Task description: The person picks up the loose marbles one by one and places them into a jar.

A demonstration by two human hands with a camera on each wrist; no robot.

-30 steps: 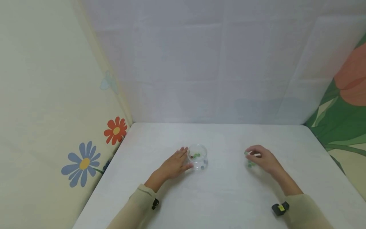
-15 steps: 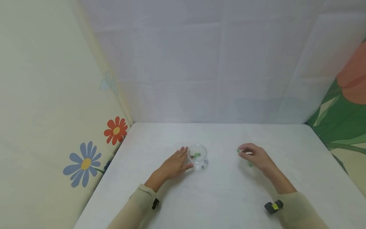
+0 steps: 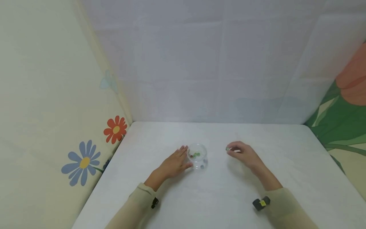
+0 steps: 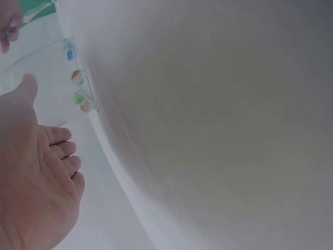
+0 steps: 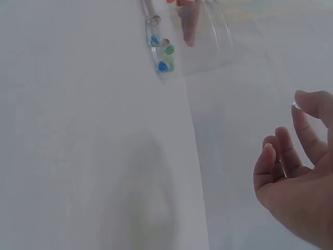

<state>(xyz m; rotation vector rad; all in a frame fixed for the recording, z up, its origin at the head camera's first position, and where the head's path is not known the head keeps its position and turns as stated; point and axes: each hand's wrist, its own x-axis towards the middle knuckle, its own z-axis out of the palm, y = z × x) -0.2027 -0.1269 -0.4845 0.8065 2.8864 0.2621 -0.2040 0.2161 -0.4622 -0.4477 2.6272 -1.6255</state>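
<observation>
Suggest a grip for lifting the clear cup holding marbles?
Wrap the clear cup round its upright side wall, coming from its right: the left hand rests against its left side, the mouth is open and marbles lie at the bottom.

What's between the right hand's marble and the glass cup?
Nothing: bare white table between the marble in the right hand and the glass cup, per head view.
</observation>
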